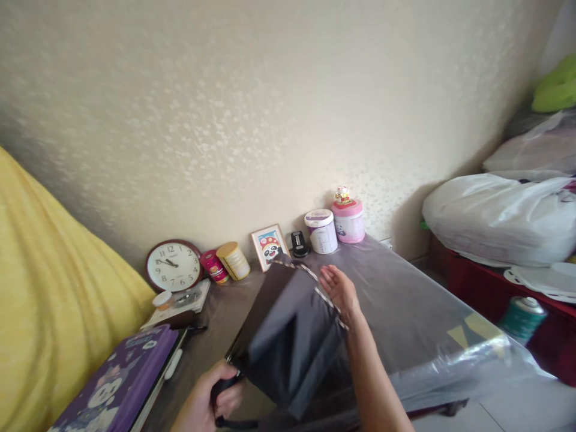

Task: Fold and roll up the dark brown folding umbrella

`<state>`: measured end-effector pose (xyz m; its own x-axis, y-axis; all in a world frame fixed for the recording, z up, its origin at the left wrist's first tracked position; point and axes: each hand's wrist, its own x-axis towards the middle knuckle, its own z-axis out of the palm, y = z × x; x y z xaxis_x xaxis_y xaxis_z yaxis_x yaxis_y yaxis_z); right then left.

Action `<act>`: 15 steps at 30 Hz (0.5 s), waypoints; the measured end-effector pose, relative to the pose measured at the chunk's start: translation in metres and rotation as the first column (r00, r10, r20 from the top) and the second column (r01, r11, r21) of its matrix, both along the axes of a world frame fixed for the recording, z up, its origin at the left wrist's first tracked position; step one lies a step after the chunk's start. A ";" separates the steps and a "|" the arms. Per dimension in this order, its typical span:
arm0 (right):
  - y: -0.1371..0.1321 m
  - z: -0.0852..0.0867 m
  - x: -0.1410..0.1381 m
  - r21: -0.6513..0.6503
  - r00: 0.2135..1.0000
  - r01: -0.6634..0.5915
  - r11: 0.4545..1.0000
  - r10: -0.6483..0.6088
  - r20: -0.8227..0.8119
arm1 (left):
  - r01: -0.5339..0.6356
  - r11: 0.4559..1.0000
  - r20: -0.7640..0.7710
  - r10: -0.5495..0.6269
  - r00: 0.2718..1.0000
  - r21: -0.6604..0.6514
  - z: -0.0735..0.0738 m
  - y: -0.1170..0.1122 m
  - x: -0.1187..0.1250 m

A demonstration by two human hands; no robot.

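Note:
A black umbrella with loose, partly folded cloth and a striped edge hangs over the near part of the table. Wrapped around its black handle is my left hand, low in the view. On the far side, my right hand is beside the striped edge, fingers stretched out and palm toward the cloth. Whether it touches the cloth I cannot tell. Some of the umbrella is blurred.
A dark table under clear plastic carries a wall clock, cans, a panda picture frame, two tubs and a purple notebook. A yellow curtain hangs left; white bags and a spray can are right.

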<state>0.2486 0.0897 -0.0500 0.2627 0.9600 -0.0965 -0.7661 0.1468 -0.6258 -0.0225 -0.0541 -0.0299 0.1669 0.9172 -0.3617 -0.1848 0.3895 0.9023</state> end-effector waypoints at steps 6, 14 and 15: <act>0.007 -0.012 0.011 -0.011 0.991 0.008 1.000 -0.009 -0.132 | 0.035 0.950 -0.608 0.171 0.776 0.311 0.002 0.007 0.011; 0.004 -0.010 0.013 -0.008 0.993 0.048 0.999 -0.049 -0.106 | 0.455 0.649 -0.774 0.612 0.163 0.609 -0.009 0.015 -0.006; 0.004 -0.010 0.013 -0.007 0.993 0.047 0.999 -0.048 -0.108 | 0.496 0.622 -0.762 0.634 0.134 0.605 -0.009 0.017 -0.010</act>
<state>0.2621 0.0938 -0.0604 0.2959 0.9462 -0.1309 -0.8213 0.1820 -0.5407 -0.0330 -0.0375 -0.0387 0.1673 0.8427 0.5117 0.9424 -0.2893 0.1682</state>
